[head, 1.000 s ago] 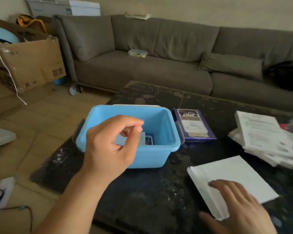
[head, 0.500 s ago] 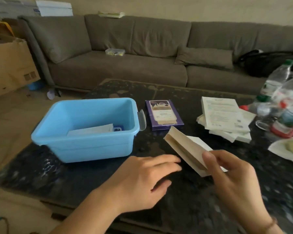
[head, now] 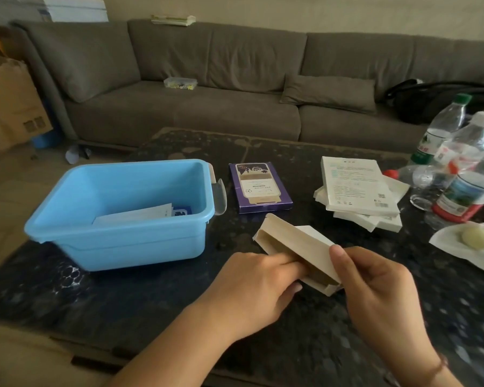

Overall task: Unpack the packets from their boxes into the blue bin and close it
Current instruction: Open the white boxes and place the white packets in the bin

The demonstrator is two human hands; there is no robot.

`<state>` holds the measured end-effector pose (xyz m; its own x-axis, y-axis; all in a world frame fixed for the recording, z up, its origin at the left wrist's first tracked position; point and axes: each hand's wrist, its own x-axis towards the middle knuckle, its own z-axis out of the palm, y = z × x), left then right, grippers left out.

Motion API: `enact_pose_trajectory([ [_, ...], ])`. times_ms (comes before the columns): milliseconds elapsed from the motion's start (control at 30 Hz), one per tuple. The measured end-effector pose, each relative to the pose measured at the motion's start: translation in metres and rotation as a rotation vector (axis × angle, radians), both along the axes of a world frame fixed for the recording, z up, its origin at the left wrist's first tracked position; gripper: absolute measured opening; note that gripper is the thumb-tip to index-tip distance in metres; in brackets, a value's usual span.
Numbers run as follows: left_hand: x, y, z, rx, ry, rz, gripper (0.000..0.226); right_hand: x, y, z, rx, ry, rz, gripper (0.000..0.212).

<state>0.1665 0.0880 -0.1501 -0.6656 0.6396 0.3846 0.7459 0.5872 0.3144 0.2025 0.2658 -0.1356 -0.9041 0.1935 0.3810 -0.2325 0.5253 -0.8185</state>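
My right hand (head: 380,291) has the white box (head: 299,247) pinched by its near end, thumb lying across the top panel and the other fingers tucked underneath, so the box is lifted at a tilt over the dark table (head: 123,297), its open mouth facing left. My left hand (head: 252,286) is curled with the fingertips pushed into that open mouth; I cannot tell whether they have closed on a packet, since the inside of the sleeve is in shadow. The box looks like thin card: light, fairly stiff along the folds but easy to crush, so I judge that holding by the edges near the closed end is right, leaving the mouth free to gape. Whatever is inside is probably a flat, slick sachet, limp and nearly weightless; I would pinch it by a corner or short edge and draw it straight out, not squeeze it through the card. The blue bin (head: 118,244) stands just to the left, lid off, with a white packet (head: 134,216) and a blue-printed one (head: 182,212) already lying flat on its floor. Beyond the box lies a purple box (head: 260,188), and to its right a stack of white boxes (head: 358,188), both untouched. Water bottles (head: 458,169) crowd the far right edge.
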Motion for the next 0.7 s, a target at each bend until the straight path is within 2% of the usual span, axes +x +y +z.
enact_pose_trajectory([
  [167,-0.002,-0.013,-0.007,0.053,0.081,-0.104,0.017,0.003,-0.002,-0.005,0.053,0.115,-0.001,0.028],
  [367,0.023,-0.064,-0.015,0.198,0.250,-0.145,0.018,0.011,-0.005,-0.025,0.164,0.195,-0.001,0.017],
  [467,0.038,-0.092,-0.022,0.254,0.333,-0.103,0.018,0.015,-0.013,-0.044,0.234,0.144,0.043,0.035],
  [633,0.053,-0.121,-0.020,0.456,0.210,-0.044,0.013,0.023,-0.028,-0.063,0.626,0.093,0.158,0.037],
  [700,0.059,-0.126,-0.011,0.489,0.196,-0.031,0.008,0.028,-0.039,-0.054,0.675,0.029,0.170,0.047],
])
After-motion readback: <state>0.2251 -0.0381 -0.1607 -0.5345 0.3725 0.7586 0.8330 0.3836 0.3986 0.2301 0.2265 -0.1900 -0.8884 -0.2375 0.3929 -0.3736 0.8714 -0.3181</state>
